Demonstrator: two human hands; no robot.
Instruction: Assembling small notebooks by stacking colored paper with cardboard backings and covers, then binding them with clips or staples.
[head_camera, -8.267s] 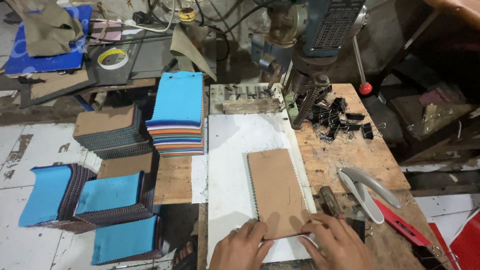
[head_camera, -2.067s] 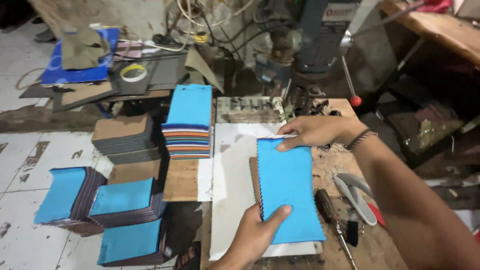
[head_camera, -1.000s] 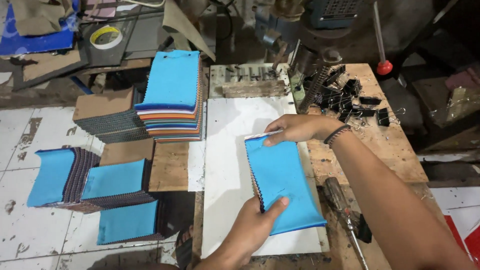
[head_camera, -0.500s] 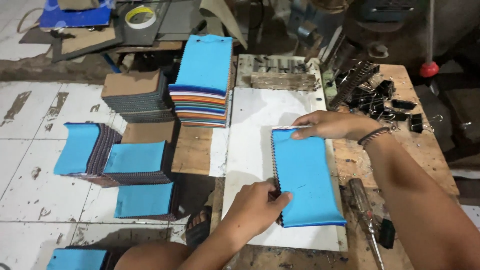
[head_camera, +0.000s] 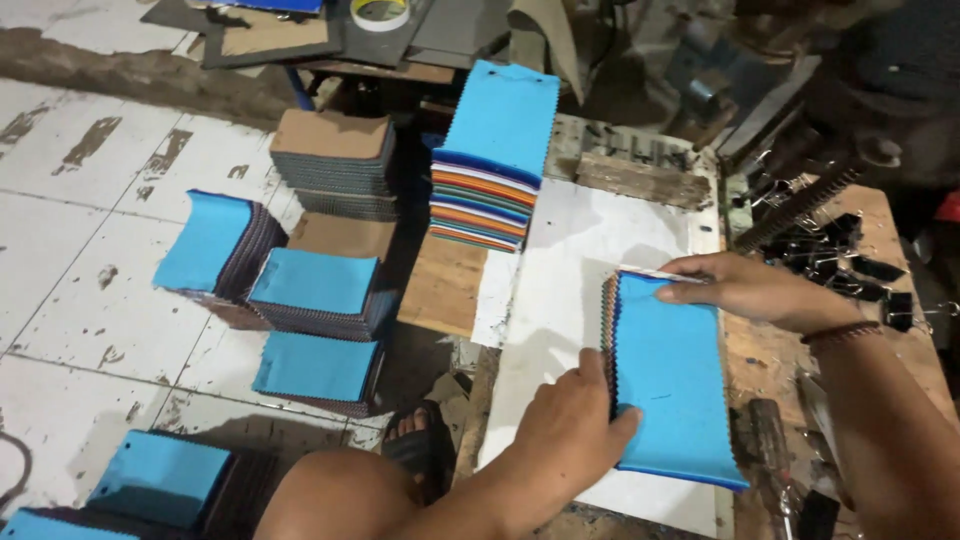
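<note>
White floor (head_camera: 90, 250) at left carries five stacks of blue-topped swatch books: one at (head_camera: 205, 245), one at (head_camera: 312, 290), one at (head_camera: 318, 370), two more cut off at the bottom edge near (head_camera: 160, 480). Cardboard-topped stack (head_camera: 335, 160) sits behind them. Wooden bench (head_camera: 890, 330) at right, a white sheet (head_camera: 570, 290) laid over its left part. Tall multicolour stack (head_camera: 490, 160) with blue top stands at the sheet's far left corner. Blue swatch book (head_camera: 670, 380) lies flat on the sheet, serrated coloured edges showing along its left side. Left hand (head_camera: 575, 425) lies over the book's near left edge, fingers curled onto the blue cover, pressing. Right hand (head_camera: 750, 290) pinches the book's far edge, fingers closed on it. Black binder clips (head_camera: 850, 265) heaped beyond the right hand. Screwdriver (head_camera: 775, 450) lies just right of the book. Tape roll (head_camera: 380, 12) at top.
</note>
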